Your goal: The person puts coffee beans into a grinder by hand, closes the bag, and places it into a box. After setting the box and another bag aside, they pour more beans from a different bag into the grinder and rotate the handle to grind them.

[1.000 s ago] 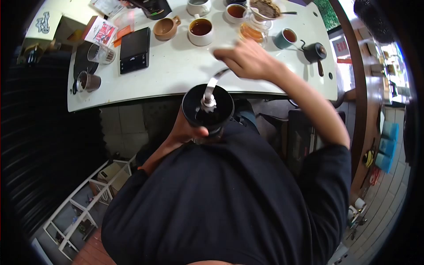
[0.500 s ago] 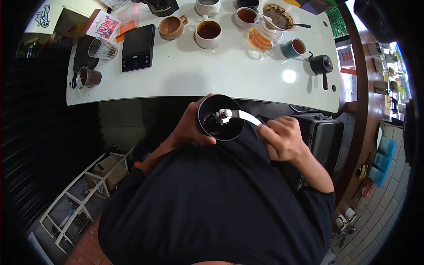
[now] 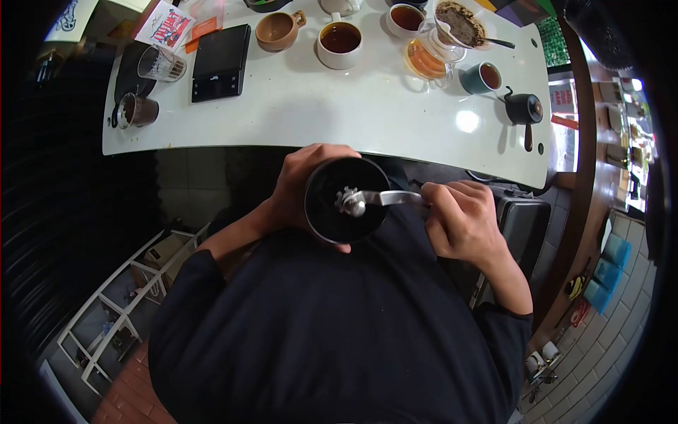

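A black hand coffee grinder [image 3: 325,212] is held against the front of the dark shirt, its round open top facing up. My left hand [image 3: 295,177] wraps around its left side, with a fingertip showing below the rim. A silver crank handle [image 3: 392,198] runs from the nut at the grinder's centre out to the right. There my right hand [image 3: 462,219] is closed around the crank's end, whose knob is hidden inside the fist. The inside of the hopper looks dark, and I cannot make out any beans.
On the white table [image 3: 296,127] ahead stand a black scale [image 3: 220,63], a wooden cup [image 3: 277,32], a white mug of dark liquid [image 3: 339,53], a glass server with a dripper [image 3: 431,60], a teal cup [image 3: 480,79], a small black kettle [image 3: 524,109] and a glass of ground coffee [image 3: 139,111].
The grinder has come closer to the camera and slightly down and left. Its crank has swung to lie almost level, and my right hand has moved a little right with it.
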Motion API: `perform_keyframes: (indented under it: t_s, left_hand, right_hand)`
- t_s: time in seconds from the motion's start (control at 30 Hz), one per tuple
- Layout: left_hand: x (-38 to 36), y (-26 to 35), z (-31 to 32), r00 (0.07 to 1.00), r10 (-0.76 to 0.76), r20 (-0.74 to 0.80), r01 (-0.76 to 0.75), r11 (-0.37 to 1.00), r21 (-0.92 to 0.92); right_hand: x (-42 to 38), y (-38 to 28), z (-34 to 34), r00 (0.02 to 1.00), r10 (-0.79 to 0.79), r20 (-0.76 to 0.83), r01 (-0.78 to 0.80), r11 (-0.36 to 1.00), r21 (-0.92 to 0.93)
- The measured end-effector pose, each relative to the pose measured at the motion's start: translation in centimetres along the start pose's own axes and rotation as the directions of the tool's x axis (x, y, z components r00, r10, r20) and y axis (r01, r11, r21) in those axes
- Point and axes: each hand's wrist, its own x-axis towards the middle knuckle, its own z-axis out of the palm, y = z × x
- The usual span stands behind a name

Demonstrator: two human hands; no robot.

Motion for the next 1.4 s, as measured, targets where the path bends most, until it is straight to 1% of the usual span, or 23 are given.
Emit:
perform_keyframes:
  t_s: [0.03, 0.1, 0.17, 0.23, 0.33, 0.47, 0.57, 0.73, 0.77, 0.83, 0.87, 0.9, 0.97, 1.0, 1.03, 1.1, 1.13, 1.17, 1.2, 1.27, 1.33, 1.37, 1.4]
  left_hand:
    - [0.1, -0.2, 0.1, 0.999, 0.019, -0.028, -0.019, 1.000, 0.013]
    - [0.3, -1.7, 0.8, 0.985, -0.169, -0.045, 0.153, 0.957, -0.248]
    - [-0.3, -2.4, 1.7, 0.935, -0.350, -0.058, 0.315, 0.894, -0.319]
    - [-0.5, -2.4, 2.0, 0.919, -0.390, -0.050, 0.346, 0.863, -0.367]
    - [-0.9, -2.2, 2.0, 0.899, -0.437, -0.026, 0.382, 0.810, -0.445]
    - [-1.1, -2.1, 1.7, 0.865, -0.500, 0.050, 0.455, 0.737, -0.500]
    - [-1.4, -1.6, 2.1, 0.853, -0.522, 0.026, 0.451, 0.709, -0.543]
    - [-1.2, -1.5, 2.2, 0.864, -0.501, 0.056, 0.461, 0.741, -0.489]
    - [-0.6, -1.0, 2.2, 0.850, -0.526, 0.033, 0.479, 0.745, -0.464]
    - [1.4, -0.4, 2.6, 0.795, -0.572, 0.203, 0.586, 0.810, -0.011]
    - [1.2, -1.0, 2.9, 0.849, -0.508, 0.145, 0.525, 0.843, -0.117]
    - [1.2, -1.2, 2.7, 0.855, -0.498, 0.143, 0.513, 0.852, -0.106]
    - [0.4, -1.0, 2.9, 0.821, -0.567, 0.076, 0.549, 0.744, -0.380]
    - [0.2, -1.9, 2.7, 0.833, -0.536, 0.140, 0.553, 0.789, -0.269]
    - [0.4, -2.0, 2.8, 0.837, -0.527, 0.146, 0.546, 0.795, -0.265]
    - [1.2, -1.9, 3.5, 0.914, -0.363, 0.180, 0.380, 0.923, -0.068]
    - [0.5, -0.3, 4.1, 0.821, -0.565, 0.088, 0.543, 0.722, -0.429]
    - [-0.2, -0.4, 6.0, 0.918, -0.397, -0.019, 0.394, 0.915, -0.084]
    - [-1.0, -0.5, 6.2, 0.921, -0.388, -0.018, 0.386, 0.919, -0.079]
    - [-0.6, 1.2, 5.4, 0.861, -0.492, 0.131, 0.509, 0.838, -0.198]
    - [-0.7, 2.3, 4.5, 0.771, -0.570, 0.285, 0.636, 0.713, -0.295]
    - [-0.5, 0.5, 4.0, 0.825, -0.433, 0.364, 0.482, 0.875, -0.054]
    - [-1.0, -0.1, 4.0, 0.879, -0.352, 0.321, 0.353, 0.934, 0.060]
  right_hand:
    - [0.6, 0.4, -0.4, 0.998, -0.050, 0.031, 0.050, 0.999, -0.021]
    - [1.2, 1.5, -0.2, 0.992, -0.104, 0.068, 0.107, 0.994, -0.036]
    - [0.8, 2.8, 0.7, 0.978, -0.146, 0.150, 0.154, 0.987, -0.039]
    - [0.5, 2.4, 1.3, 0.966, -0.233, 0.115, 0.239, 0.970, -0.044]
    - [0.4, 1.3, 1.3, 0.944, -0.311, 0.110, 0.327, 0.926, -0.189]
    - [0.7, 1.2, 1.5, 0.933, -0.350, 0.087, 0.360, 0.920, -0.156]
    - [0.6, 0.9, 1.8, 0.901, -0.431, 0.053, 0.433, 0.887, -0.162]
    - [0.5, 0.1, 1.7, 0.885, -0.466, -0.005, 0.460, 0.875, -0.151]
    - [0.7, -0.7, 2.4, 0.859, -0.503, -0.094, 0.495, 0.863, -0.096]
    - [1.8, -3.1, 2.7, 0.791, -0.601, -0.116, 0.590, 0.799, -0.117]
    - [2.3, -3.3, 2.2, 0.791, -0.601, -0.114, 0.580, 0.796, -0.171]
    - [2.7, -3.4, 2.3, 0.785, -0.607, -0.120, 0.583, 0.791, -0.186]
    - [2.9, -3.8, 2.6, 0.854, -0.504, -0.133, 0.465, 0.852, -0.243]
    - [3.2, -4.0, 2.7, 0.873, -0.481, -0.084, 0.459, 0.867, -0.196]
    - [3.8, -4.4, 2.8, 0.873, -0.479, -0.089, 0.454, 0.866, -0.207]
    - [5.5, -5.7, 3.2, 0.805, -0.592, -0.045, 0.587, 0.805, -0.090]
    - [6.8, -6.0, 3.6, 0.801, -0.597, -0.042, 0.591, 0.800, -0.102]
    - [8.3, -6.2, 4.1, 0.797, -0.603, -0.041, 0.596, 0.795, -0.112]
    - [9.5, -6.4, 3.8, 0.802, -0.597, -0.010, 0.594, 0.800, -0.089]
    - [11.9, -6.5, 4.0, 0.804, -0.593, 0.037, 0.593, 0.797, -0.118]
    - [14.1, -5.0, 3.6, 0.867, -0.480, 0.136, 0.491, 0.868, -0.068]
    - [14.8, -4.2, 3.4, 0.897, -0.411, 0.162, 0.423, 0.905, -0.045]
    - [14.9, -3.2, 3.9, 0.908, -0.398, 0.133, 0.409, 0.911, -0.060]
